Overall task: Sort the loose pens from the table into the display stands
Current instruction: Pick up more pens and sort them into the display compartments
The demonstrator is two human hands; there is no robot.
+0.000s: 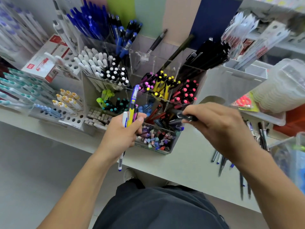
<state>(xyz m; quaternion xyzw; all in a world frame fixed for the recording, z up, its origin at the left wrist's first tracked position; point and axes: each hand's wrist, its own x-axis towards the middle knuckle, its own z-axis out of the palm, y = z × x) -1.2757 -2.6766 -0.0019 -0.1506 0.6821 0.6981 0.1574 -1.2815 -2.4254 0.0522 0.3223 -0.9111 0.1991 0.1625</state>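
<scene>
My left hand (123,131) grips a bundle of pens (132,106): one blue and clear, one yellow, one white, one pink. It is held upright in front of the clear acrylic display stand (171,146). My right hand (219,123) pinches a black pen (184,115) lying nearly level over the stand's front compartments. The stand's compartments hold sorted pens: black with white tips, yellow, pink-tipped, red, blue. Several loose pens (222,161) lie on the white table (189,164) right of the stand.
A white holed stand (72,119) with orange-tipped pens sits to the left, beside teal pens and a red-and-white box (44,63). Plastic tubs (283,83) and packaged pens stand at the right. The table's front edge runs just before my body.
</scene>
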